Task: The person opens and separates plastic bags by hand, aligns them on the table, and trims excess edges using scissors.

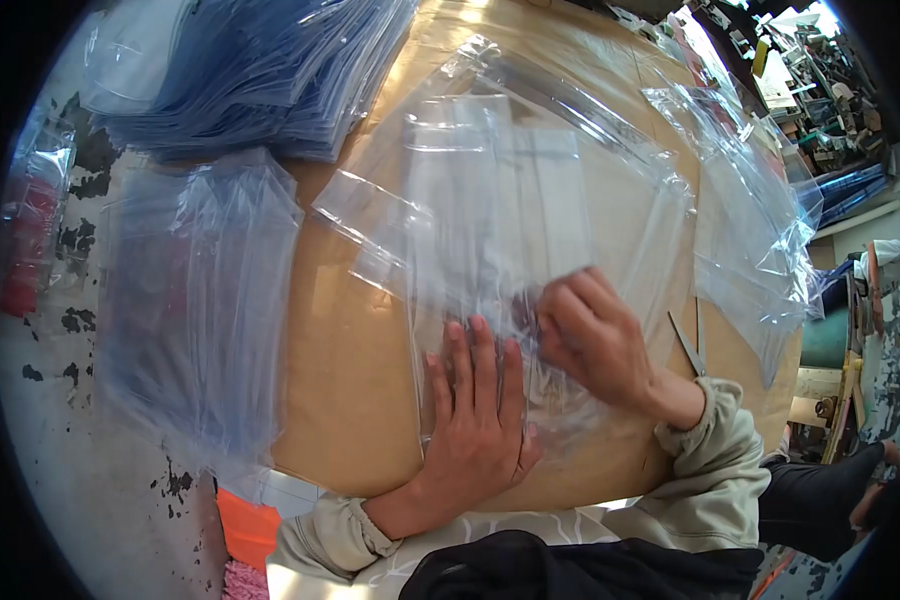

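Observation:
Clear plastic sheets lie in overlapping layers on the brown-covered table in front of me. My left hand rests flat on their near part, fingers stretched out and a little apart. Just to its right, my right hand is curled closed over the same plastic. Its fingertips are turned under and slightly blurred, so what they hold, if anything, is hidden. A small dark patch shows beside those fingers; I cannot make out what it is. Scissors lie on the table near my right wrist, partly under the plastic.
A thick stack of bluish clear sheets sits at the back left. Nearer on the left lies another pile of clear plastic. Loose crinkled plastic covers the right side. Another person's dark-clothed leg shows at lower right.

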Demonstrator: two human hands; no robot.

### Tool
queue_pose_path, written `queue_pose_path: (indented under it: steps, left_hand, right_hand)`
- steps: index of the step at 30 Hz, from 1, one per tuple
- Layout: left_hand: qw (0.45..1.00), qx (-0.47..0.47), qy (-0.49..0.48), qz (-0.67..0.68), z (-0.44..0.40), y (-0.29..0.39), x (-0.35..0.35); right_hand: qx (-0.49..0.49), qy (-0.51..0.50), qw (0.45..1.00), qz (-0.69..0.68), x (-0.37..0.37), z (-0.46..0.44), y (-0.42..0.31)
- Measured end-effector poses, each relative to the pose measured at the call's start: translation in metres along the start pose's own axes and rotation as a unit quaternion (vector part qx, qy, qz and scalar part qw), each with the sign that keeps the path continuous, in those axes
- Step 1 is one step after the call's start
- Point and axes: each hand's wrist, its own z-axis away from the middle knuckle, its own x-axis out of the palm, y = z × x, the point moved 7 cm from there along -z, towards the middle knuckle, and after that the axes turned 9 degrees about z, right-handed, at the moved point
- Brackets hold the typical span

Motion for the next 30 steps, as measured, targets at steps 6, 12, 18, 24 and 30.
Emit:
queue_pose_path:
  steps: [6, 12, 18, 24, 30]
  left_hand:
    - [1.0, 0.013, -0.003, -0.003, 0.009, 0.006, 0.001]
    - [0.999, 0.015, 0.009, 0.039, 0.01, 0.008, -0.006]
    - [0.992, 0.077, -0.031, -0.094, -0.009, 0.024, -0.051]
    - [0.953, 0.26, -0.154, -0.015, -0.064, 0.012, -0.04]
    - [0.934, 0.328, -0.134, 0.052, -0.078, 0.018, -0.031]
  right_hand:
    - [0.134, 0.062, 0.988, 0.035, -0.048, -0.019, 0.042]
    - [0.256, 0.022, 0.963, 0.087, -0.088, 0.04, 0.054]
    - [0.37, 0.073, 0.893, 0.245, -0.122, 0.156, 0.034]
    - [0.459, -0.013, 0.855, 0.24, -0.111, 0.222, 0.022]
    - [0.471, -0.06, 0.865, 0.159, -0.104, 0.227, 0.036]
